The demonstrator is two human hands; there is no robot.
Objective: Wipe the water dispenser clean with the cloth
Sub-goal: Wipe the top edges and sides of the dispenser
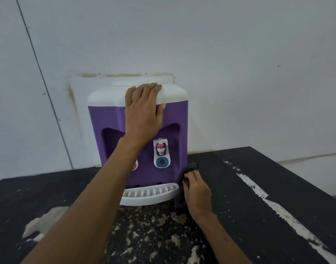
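while braced by the flat left hand (142, 111), the water dispenser (106, 119) is wiped low with the cloth (190, 167) gripped by the right hand (196, 191); upward strokes are judged due next.

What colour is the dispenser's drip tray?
The drip tray is white, clearest in the head view.
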